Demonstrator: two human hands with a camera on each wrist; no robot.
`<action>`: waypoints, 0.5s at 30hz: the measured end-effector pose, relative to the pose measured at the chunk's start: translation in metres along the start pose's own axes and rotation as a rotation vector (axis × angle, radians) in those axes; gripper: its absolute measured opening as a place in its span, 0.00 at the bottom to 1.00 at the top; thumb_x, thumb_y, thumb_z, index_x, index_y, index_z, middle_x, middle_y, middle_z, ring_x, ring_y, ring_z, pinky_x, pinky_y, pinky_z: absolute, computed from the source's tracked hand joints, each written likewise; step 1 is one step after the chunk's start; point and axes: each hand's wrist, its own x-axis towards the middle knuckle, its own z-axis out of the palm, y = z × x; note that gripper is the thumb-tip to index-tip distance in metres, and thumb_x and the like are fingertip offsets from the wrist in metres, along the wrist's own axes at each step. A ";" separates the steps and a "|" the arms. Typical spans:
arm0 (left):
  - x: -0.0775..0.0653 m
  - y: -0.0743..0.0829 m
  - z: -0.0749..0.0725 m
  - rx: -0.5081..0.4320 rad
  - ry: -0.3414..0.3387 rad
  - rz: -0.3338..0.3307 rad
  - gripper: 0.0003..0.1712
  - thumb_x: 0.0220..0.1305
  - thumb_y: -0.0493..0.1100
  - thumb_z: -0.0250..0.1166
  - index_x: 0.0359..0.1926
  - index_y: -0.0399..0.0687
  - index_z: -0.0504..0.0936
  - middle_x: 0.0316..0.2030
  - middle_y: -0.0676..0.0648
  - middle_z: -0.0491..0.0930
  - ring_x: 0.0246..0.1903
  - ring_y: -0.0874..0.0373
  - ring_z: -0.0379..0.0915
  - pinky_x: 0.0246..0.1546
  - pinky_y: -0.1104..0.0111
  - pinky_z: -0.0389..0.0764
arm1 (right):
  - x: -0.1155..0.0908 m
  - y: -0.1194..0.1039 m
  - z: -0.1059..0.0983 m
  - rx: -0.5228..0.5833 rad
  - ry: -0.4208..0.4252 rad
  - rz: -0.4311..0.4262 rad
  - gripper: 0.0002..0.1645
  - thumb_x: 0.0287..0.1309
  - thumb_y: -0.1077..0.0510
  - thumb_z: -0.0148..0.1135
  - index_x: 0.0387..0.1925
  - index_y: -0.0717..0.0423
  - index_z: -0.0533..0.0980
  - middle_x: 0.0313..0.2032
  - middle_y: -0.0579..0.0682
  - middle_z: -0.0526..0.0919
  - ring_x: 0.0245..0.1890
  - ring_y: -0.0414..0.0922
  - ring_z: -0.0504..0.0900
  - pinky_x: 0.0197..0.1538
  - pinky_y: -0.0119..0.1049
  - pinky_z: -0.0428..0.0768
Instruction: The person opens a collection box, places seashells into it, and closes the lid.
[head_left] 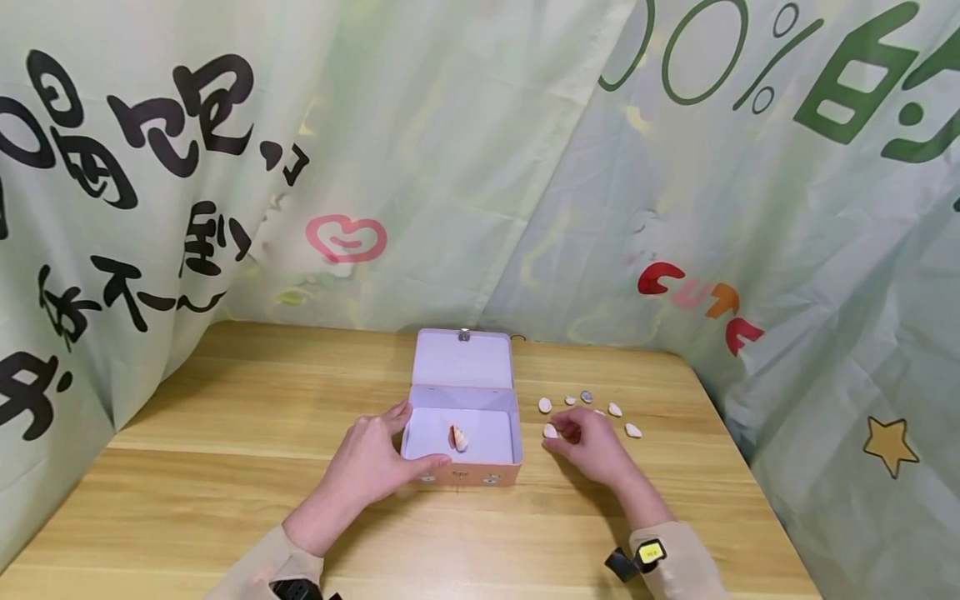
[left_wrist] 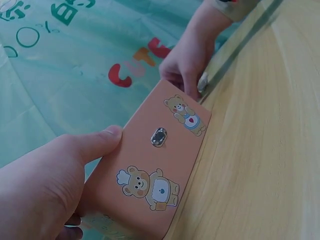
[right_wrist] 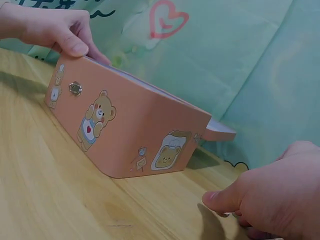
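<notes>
An open tin box, orange outside with bear pictures and lilac inside, stands at the middle of the table. One brown-and-white seashell lies in it. My left hand grips the box's near left corner, thumb over the front rim and fingers along the left side. To the right of the box, my right hand is low over the table, with a small white seashell at its thumb and fingertips. The right wrist view shows the right hand with its fingertips partly hidden behind the thumb.
Several small shells lie around the right hand, among them a white one, a greyish one and another white one. The box's lid leans back. A printed curtain hangs behind the wooden table.
</notes>
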 end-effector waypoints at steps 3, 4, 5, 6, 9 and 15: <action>0.000 0.000 -0.001 -0.001 -0.003 -0.005 0.69 0.39 0.84 0.76 0.64 0.30 0.80 0.65 0.36 0.77 0.17 0.63 0.58 0.17 0.67 0.67 | 0.001 0.000 0.002 -0.018 0.000 0.018 0.16 0.57 0.61 0.80 0.45 0.63 0.86 0.38 0.50 0.84 0.38 0.45 0.80 0.44 0.41 0.82; 0.000 0.000 -0.001 0.000 -0.004 -0.008 0.69 0.39 0.84 0.76 0.64 0.31 0.80 0.65 0.37 0.77 0.17 0.63 0.58 0.17 0.67 0.67 | 0.001 -0.001 0.002 -0.022 -0.002 0.024 0.15 0.58 0.61 0.80 0.45 0.63 0.86 0.38 0.49 0.84 0.38 0.45 0.80 0.44 0.41 0.82; 0.000 0.000 -0.001 -0.002 -0.005 -0.007 0.68 0.39 0.84 0.76 0.65 0.31 0.80 0.65 0.36 0.77 0.17 0.63 0.59 0.18 0.67 0.68 | 0.001 -0.001 0.003 -0.024 -0.001 0.032 0.15 0.58 0.61 0.80 0.44 0.63 0.86 0.38 0.49 0.83 0.38 0.45 0.79 0.44 0.41 0.81; 0.000 0.000 -0.001 -0.005 -0.005 -0.006 0.68 0.39 0.83 0.76 0.65 0.30 0.80 0.65 0.36 0.77 0.17 0.63 0.60 0.18 0.67 0.68 | 0.001 -0.001 0.003 -0.030 0.000 0.037 0.14 0.58 0.61 0.80 0.44 0.63 0.86 0.37 0.49 0.82 0.38 0.44 0.79 0.44 0.41 0.81; 0.000 0.000 -0.001 -0.010 -0.001 -0.001 0.67 0.40 0.81 0.78 0.64 0.30 0.80 0.65 0.36 0.77 0.17 0.62 0.62 0.19 0.67 0.69 | 0.001 -0.002 0.005 -0.040 0.000 0.040 0.12 0.59 0.62 0.79 0.43 0.62 0.85 0.37 0.48 0.82 0.38 0.44 0.78 0.44 0.40 0.80; -0.001 -0.001 0.000 -0.009 0.004 0.000 0.66 0.41 0.80 0.79 0.65 0.30 0.79 0.65 0.36 0.77 0.17 0.62 0.61 0.18 0.67 0.67 | 0.000 -0.004 0.006 -0.053 -0.010 0.016 0.10 0.61 0.64 0.77 0.42 0.62 0.84 0.37 0.49 0.81 0.37 0.44 0.78 0.43 0.39 0.80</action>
